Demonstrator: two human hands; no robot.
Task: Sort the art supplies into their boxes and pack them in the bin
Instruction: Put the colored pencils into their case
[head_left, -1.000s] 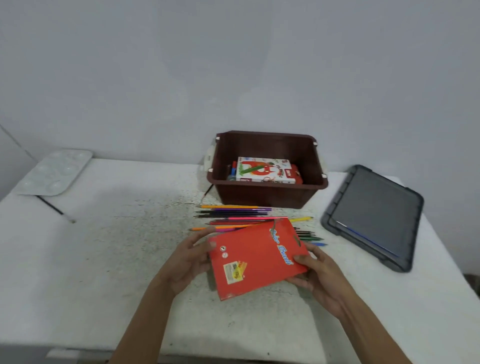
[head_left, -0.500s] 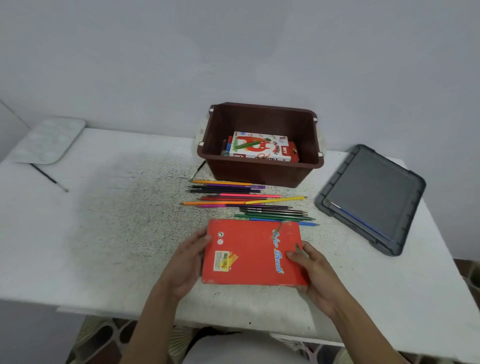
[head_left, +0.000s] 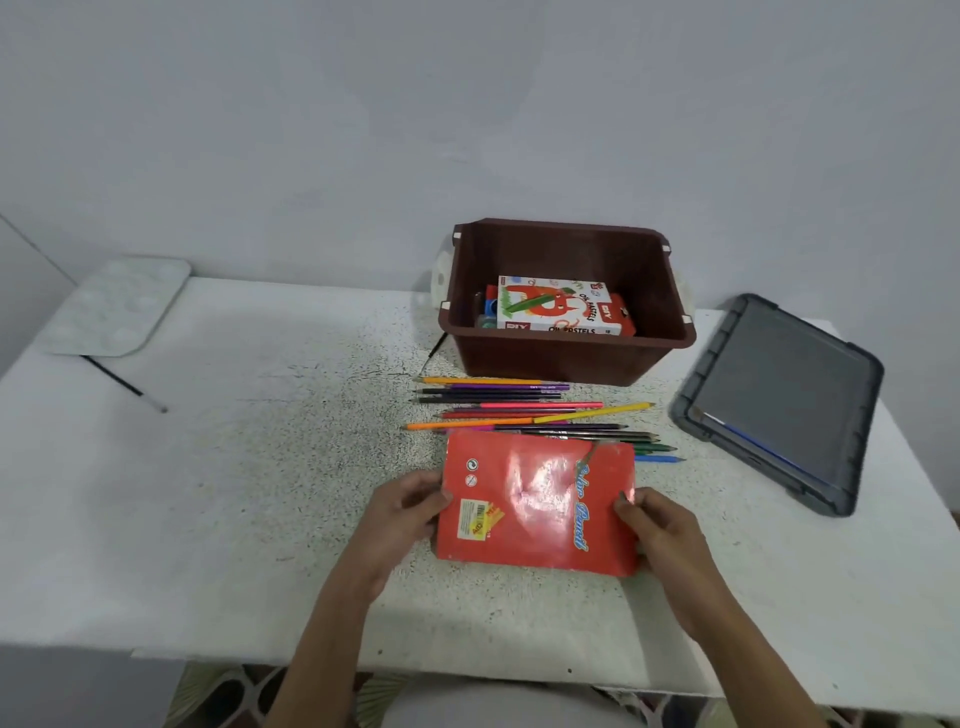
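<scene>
We hold the flat red pencil box low over the table's near side, left hand and right hand each gripping a short edge. Risk: the glossy thin card could slip or buckle, and its far edge may nudge the slim round pencils and roll them. The brown hard-plastic bin sits just behind them

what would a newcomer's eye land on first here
The red box grabs the eye first, at the near middle of the table, its side edges held by the left grip and right grip. Just behind it lies a row of pencils, then the brown bin with a pastels box inside. A grey lid lies to the right.
</scene>
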